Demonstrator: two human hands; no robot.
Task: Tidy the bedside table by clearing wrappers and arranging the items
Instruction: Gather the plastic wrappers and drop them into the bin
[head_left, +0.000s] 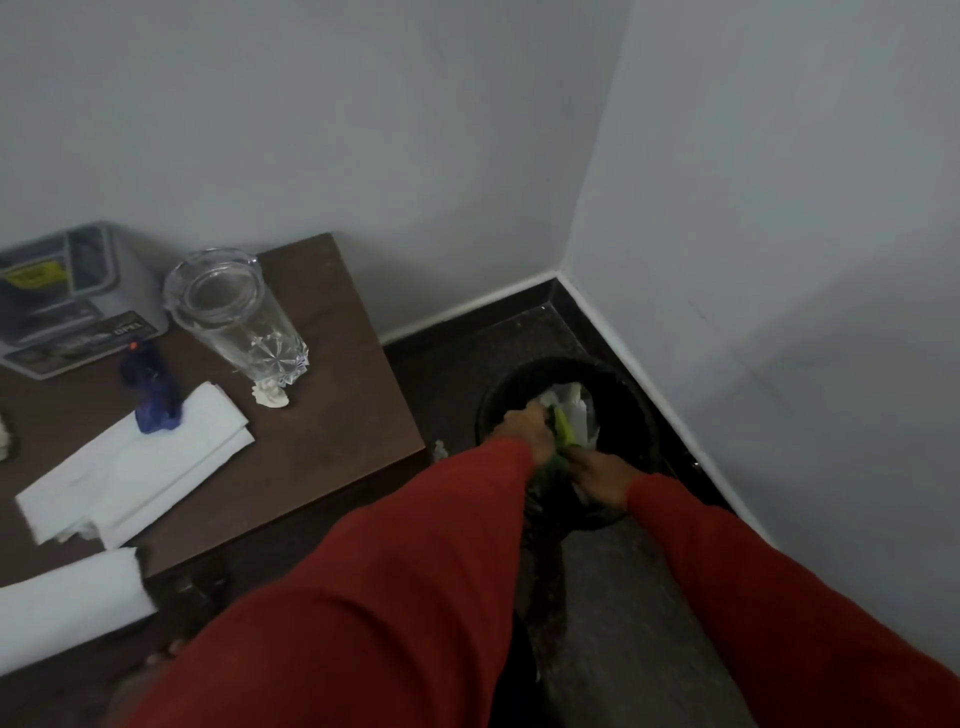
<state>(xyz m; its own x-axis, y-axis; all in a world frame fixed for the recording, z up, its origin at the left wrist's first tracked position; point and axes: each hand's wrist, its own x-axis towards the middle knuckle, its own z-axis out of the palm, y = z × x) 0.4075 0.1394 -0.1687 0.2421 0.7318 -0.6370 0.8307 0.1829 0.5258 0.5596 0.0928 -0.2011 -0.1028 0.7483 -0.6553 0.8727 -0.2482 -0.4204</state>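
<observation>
Both hands reach into a black waste bin (631, 410) in the floor corner: left hand (524, 428) and right hand (602, 475) each grip a green wrapper (563, 431) above white paper scraps inside. On the brown bedside table (332, 415) stand an empty drinking glass (234, 317), folded white tissues (140, 462), a blue wrapper (153, 395) and a grey organiser box (67, 291).

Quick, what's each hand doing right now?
Left hand: grips the green wrapper over the black bin.
Right hand: grips the same wrapper.

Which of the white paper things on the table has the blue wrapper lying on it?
The folded white napkin mid-table; the blue wrapper overlaps its far corner. The small white wad by the glass has nothing on it.
</observation>
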